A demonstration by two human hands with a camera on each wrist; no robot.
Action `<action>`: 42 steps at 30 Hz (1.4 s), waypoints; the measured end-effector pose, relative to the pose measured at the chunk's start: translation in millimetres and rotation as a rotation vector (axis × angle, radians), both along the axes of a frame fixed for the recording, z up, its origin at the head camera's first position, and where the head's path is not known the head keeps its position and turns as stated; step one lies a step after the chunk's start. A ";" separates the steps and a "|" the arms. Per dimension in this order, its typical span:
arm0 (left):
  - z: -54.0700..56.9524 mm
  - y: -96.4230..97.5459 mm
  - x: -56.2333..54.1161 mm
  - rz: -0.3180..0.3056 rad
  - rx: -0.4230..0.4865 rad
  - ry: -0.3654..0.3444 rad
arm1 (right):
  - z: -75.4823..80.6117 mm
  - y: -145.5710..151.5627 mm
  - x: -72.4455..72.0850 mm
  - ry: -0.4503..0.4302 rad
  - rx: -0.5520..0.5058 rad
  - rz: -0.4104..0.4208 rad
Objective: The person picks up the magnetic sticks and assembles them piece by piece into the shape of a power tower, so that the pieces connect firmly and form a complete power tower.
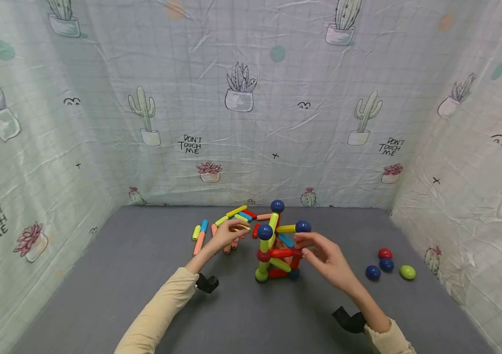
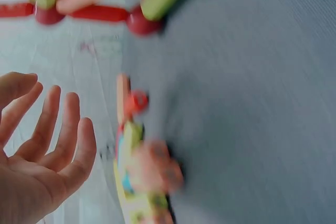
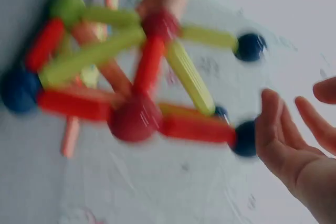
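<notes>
A structure of coloured rods and balls (image 1: 282, 252) stands on the table, with red and green rods, red joints and blue balls on top. My left hand (image 1: 229, 235) is to its left, over the loose rods; its fingers are bent loosely, and in the left wrist view nothing shows in the palm (image 2: 42, 182). On the structure's right side is my right hand (image 1: 328, 258), thumb and fingers apart. In the right wrist view its fingertips are beside a blue ball (image 3: 244, 139); whether they touch it I cannot tell.
Loose rods in several colours (image 1: 200, 238) lie on the grey table (image 1: 153, 295) behind and left of the structure. At the right are a red ball (image 1: 385, 253), two blue balls (image 1: 372, 273) and a green ball (image 1: 407, 272). A printed curtain (image 1: 277, 128) encloses the back and sides.
</notes>
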State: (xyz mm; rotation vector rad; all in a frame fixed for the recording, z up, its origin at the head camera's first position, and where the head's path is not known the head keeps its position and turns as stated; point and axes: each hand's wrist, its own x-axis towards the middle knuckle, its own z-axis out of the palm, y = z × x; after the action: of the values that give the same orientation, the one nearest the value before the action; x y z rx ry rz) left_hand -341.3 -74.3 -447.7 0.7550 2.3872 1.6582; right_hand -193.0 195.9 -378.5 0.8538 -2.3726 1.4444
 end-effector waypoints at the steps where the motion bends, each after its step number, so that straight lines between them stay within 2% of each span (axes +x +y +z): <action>1: -2.9 -8.5 -1.2 0.029 -0.009 0.001 | 4.3 5.2 -0.9 0.044 -0.022 -0.035; 3: -6.7 -25.2 -2.4 0.086 -0.036 0.008 | 10.7 14.5 -3.9 0.102 -0.053 -0.100; 5: -8.9 -40.8 -3.1 0.160 -0.087 0.047 | 14.4 21.6 -7.7 0.105 -0.079 -0.150; 8: -10.8 -60.2 -4.3 0.253 -0.177 0.137 | 13.9 26.7 -14.4 0.055 -0.084 -0.199; 10: -11.8 -70.5 -4.5 0.305 -0.256 0.172 | 11.6 26.9 -18.3 0.009 -0.070 -0.213; 14: -16.9 -84.5 -2.5 0.350 -0.480 0.255 | 8.5 21.3 -22.1 -0.036 -0.019 -0.219; 18: -25.9 -92.0 1.2 0.349 -0.710 0.373 | 15.2 11.8 -17.5 -0.038 0.010 -0.213; 19: -34.5 -95.4 -2.1 0.342 -0.748 0.429 | 17.1 10.0 -16.3 -0.036 0.014 -0.213; 22: -37.9 -97.4 0.6 0.325 -0.863 0.472 | 18.2 8.0 -15.7 -0.045 0.017 -0.214; 25: -37.2 -98.2 5.1 0.325 -0.912 0.502 | 12.5 10.9 -19.9 -0.047 0.032 -0.217; 26: -29.5 -95.7 11.6 0.327 -0.938 0.478 | 10.0 12.3 -21.7 -0.045 0.037 -0.219; 27: -28.7 -95.6 13.4 0.328 -0.966 0.496 | 7.9 13.6 -23.3 -0.043 0.041 -0.220; 32: -26.2 -95.4 23.4 0.317 -1.155 0.550 | 4.1 16.2 -26.1 -0.025 0.044 -0.221; 35: -28.3 -96.1 23.8 0.298 -1.204 0.540 | 5.3 15.6 -25.8 -0.029 0.046 -0.222; 37: -30.2 -96.9 23.7 0.305 -1.202 0.563 | 5.6 15.2 -25.7 -0.030 0.048 -0.222; 42: -33.1 -99.6 26.7 0.363 -1.217 0.709 | 4.6 14.6 -25.9 -0.027 0.052 -0.222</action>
State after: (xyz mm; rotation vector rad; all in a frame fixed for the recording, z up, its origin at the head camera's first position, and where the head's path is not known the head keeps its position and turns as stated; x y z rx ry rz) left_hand -314.6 -173.9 -480.8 0.6851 3.3709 -0.3488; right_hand -218.9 210.5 -373.9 0.5642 -2.4438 1.3204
